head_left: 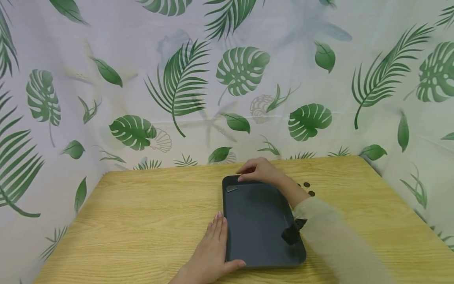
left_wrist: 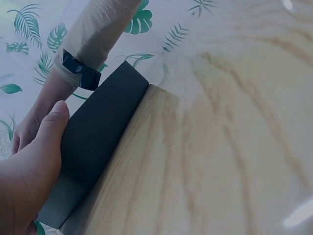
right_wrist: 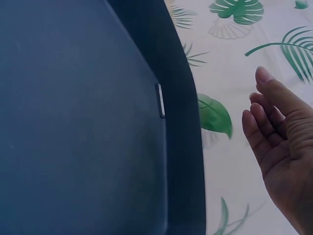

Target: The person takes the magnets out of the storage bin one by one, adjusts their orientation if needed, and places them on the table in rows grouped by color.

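A dark blue-grey rectangular tray with raised walls lies on the wooden table. My left hand rests along its left wall, fingers straight, thumb over the near edge. The left wrist view shows that thumb against the tray's outer side. At the far edge, my right hand hovers with fingers loosely bent and nothing between them. In the right wrist view this hand is apart from the tray's rim. A small, flat grey rectangular piece sits inside the tray's far left corner.
Small black discs lie on the table to the right of the tray, partly behind the right forearm. A black device is strapped to the right wrist. Leaf-patterned cloth hangs behind and beside the table.
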Demonstrator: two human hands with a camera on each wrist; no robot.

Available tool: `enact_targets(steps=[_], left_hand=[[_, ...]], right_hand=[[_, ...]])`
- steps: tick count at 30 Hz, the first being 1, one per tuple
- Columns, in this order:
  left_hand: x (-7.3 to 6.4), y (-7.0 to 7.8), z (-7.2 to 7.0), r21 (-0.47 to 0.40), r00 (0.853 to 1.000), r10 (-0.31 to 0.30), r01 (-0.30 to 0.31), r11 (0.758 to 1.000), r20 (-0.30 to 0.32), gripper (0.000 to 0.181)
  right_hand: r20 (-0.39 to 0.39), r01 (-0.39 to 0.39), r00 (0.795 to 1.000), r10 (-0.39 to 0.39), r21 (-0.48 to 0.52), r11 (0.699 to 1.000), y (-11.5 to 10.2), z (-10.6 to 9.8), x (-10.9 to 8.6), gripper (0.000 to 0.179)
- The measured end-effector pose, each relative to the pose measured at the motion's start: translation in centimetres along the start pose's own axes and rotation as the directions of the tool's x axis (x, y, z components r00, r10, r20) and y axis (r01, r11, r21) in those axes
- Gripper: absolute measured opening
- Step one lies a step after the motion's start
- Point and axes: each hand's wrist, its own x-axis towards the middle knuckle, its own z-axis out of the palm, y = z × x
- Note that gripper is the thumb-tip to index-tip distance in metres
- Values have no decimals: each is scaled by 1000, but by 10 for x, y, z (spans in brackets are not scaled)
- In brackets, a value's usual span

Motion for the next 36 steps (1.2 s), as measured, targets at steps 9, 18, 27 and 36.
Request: enact_targets(steps=[9,18,27,36], left_hand=[[0,1,-1,14,1000,5,-5,1000,4,105],[1,-1,1,13,1000,2,-2,1000,-2,104],[3,-2,0,4,1000,12,-12,1000,0,104],[2,-3,2,26,1000,9,-9,1000,-3,106]], right_hand=[[-10,-16,1000,16,16,1000,13,19,3,27],[-10,-55,998,55,-37,998,22,31,3,25],[15,-68,997,69,-82,994,31,42,1,25],[57,-33,998,40,-122,992,35,53,-2,26]])
